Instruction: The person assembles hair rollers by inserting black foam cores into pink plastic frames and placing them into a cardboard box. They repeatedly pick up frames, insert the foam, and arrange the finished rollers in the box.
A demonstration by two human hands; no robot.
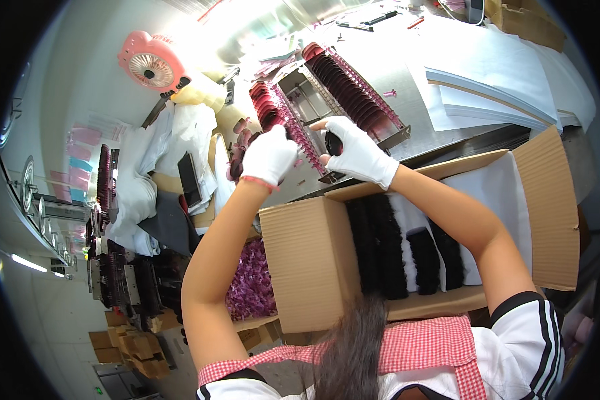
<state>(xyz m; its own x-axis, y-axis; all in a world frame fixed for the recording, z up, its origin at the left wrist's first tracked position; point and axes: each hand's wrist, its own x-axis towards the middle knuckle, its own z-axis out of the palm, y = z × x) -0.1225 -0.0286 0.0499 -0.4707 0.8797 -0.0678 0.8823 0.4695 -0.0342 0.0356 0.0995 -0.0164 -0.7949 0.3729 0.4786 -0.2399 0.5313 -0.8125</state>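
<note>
My left hand (271,157), in a white glove, is closed at the near end of the rack's left row of red lenses (264,103). What its fingers hold, if anything, is hidden. My right hand (362,155), also gloved, has its thumb and fingers curled round a dark, rounded lens (333,143). The metal rack (307,93) stands on the table between and beyond my hands. Along its right side runs a row of dark red lenses (343,87) standing on edge. Purple clips line both rows.
Below my right arm, an open cardboard box (313,267) holds black fuzzy strips (387,247) and white sheets. Purple pieces (252,280) fill a container left of it. A pink fan (152,63), a phone (189,179) and white paper (487,87) surround the work area.
</note>
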